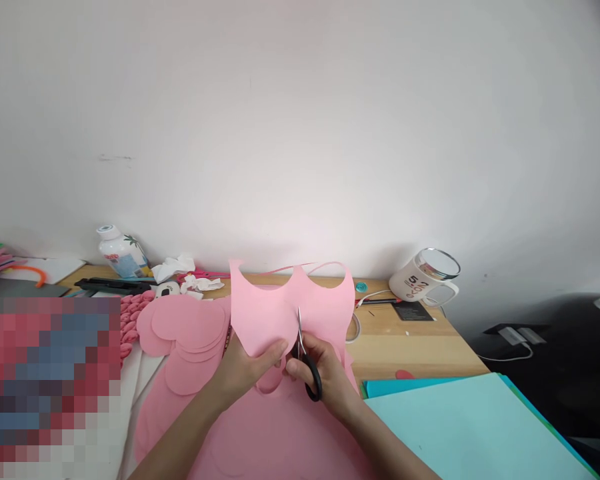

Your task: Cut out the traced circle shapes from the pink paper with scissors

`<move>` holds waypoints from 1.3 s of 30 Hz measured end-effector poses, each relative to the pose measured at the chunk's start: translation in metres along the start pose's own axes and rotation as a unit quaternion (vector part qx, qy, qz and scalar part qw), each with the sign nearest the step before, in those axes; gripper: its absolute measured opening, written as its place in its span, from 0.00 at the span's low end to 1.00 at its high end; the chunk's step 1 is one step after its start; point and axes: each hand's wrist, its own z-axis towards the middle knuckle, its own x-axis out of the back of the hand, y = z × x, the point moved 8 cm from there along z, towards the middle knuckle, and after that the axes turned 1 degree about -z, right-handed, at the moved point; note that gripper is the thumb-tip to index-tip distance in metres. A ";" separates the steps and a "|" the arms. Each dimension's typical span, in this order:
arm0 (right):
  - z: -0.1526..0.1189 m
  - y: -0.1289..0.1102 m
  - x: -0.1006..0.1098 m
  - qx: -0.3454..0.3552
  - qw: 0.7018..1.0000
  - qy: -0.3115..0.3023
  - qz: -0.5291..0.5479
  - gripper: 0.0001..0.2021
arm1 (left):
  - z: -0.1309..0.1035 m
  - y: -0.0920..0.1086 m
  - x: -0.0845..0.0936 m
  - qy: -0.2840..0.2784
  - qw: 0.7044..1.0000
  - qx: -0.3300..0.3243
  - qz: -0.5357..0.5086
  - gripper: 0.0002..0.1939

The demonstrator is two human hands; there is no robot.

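Observation:
My left hand (250, 370) pinches the lower edge of a pink paper sheet (265, 307), its thumb lying on the front. Round bites are cut out of the sheet's top edge. In my right hand (325, 373) is a pair of scissors (312, 379) with black handles, fingers through the loops. The blades point upward and stand against the paper, near its middle. Below and to the left lie several round-edged pink paper pieces (193, 373), overlapping one another. More pink paper (280, 440) spreads beneath both hands.
A white mug (413, 280) stands at the right rear, beside a black card (413, 311). Light blue sheets (445, 420) lie at the front right. At the left rear are a white bottle (123, 252), crumpled tissues (173, 267) and a pink braided item (133, 320).

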 end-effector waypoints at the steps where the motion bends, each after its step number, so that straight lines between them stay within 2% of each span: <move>1: 0.000 -0.001 0.000 -0.001 1.000 0.000 0.003 0.14 | 0.000 0.001 -0.001 -0.001 1.000 0.001 -0.004 0.06; 9: 0.001 0.002 -0.001 -0.010 1.000 -0.001 0.005 0.16 | -0.002 0.009 0.000 0.014 1.000 -0.006 -0.013 0.09; 15: 0.002 0.003 -0.002 -0.003 1.000 -0.006 -0.002 0.17 | -0.003 0.009 0.004 0.047 0.999 -0.005 -0.022 0.06; 22: 0.001 0.005 -0.002 -0.004 1.000 -0.008 -0.011 0.17 | -0.002 0.007 0.004 0.019 1.000 -0.013 -0.019 0.06; 29: 0.001 0.008 -0.005 -0.014 1.000 -0.016 -0.007 0.15 | -0.001 0.006 0.007 0.020 1.000 -0.017 -0.014 0.05; 34: 0.001 0.006 -0.003 -0.009 1.000 -0.006 -0.021 0.15 | -0.003 0.007 0.008 0.047 0.998 -0.016 -0.025 0.05; 39: 0.001 0.006 0.000 -0.001 1.000 0.000 -0.008 0.15 | -0.004 0.010 0.001 0.028 0.998 0.005 -0.047 0.06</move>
